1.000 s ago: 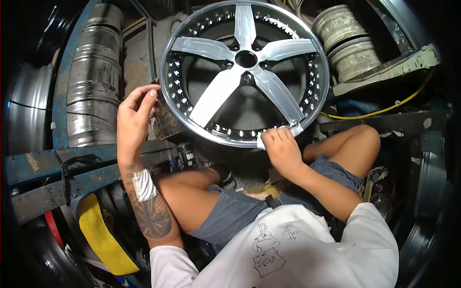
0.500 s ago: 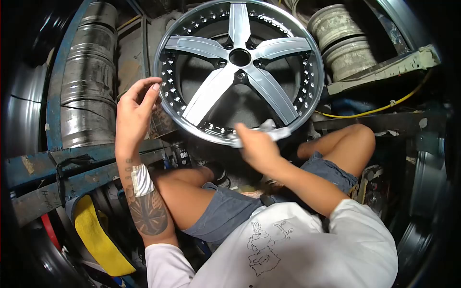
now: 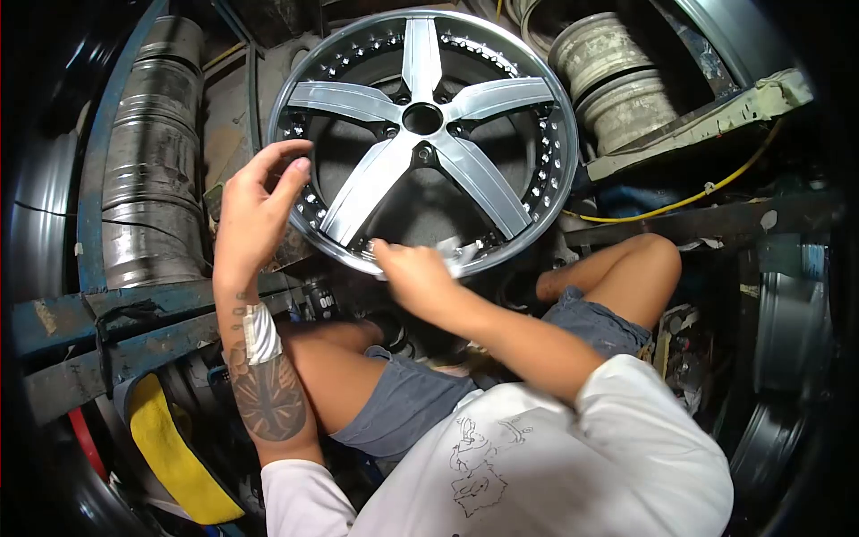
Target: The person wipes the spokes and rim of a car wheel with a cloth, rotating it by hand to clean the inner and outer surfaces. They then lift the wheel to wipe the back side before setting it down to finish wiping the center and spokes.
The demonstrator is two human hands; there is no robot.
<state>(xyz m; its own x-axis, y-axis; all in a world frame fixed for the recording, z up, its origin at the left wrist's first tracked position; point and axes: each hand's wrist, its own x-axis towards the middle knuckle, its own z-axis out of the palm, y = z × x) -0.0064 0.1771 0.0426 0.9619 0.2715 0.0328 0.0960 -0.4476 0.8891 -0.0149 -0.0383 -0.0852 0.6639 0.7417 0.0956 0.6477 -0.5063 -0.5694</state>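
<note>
Since a second ago the right hand (image 3: 413,276) has slid leftward along the bottom edge of the wheel rim (image 3: 420,139), from the foot of the lower right spoke to a spot beneath the lower left one, and the whole view has drifted with it. That hand is closed on a pale cloth (image 3: 455,257), pressing it against the polished lip; motion blur hides how the fingers lie. The left hand (image 3: 255,210) is lifted at the rim's left edge, its fingers loosely spread and holding nothing, fingertips just beside the lip; whether they touch it cannot be told. A strip of white tape (image 3: 260,333) wraps the left forearm above a tattoo.

Propped upright and tilted a little back, the rim stands in front of the person's bent knees. It is bright silver with five broad, flat spokes meeting at a dark centre hole, and a ring of small shiny bolt heads runs around inside the lip.

Nearer, a yellow pad (image 3: 170,452) lies low on the left. Blue steel rails (image 3: 134,309) cross behind the left arm, with a stack of dull metal barrels (image 3: 152,170) above them. Far right, more bare wheels (image 3: 613,76) sit on a shelf, and a yellow cable (image 3: 707,191) hangs below.
</note>
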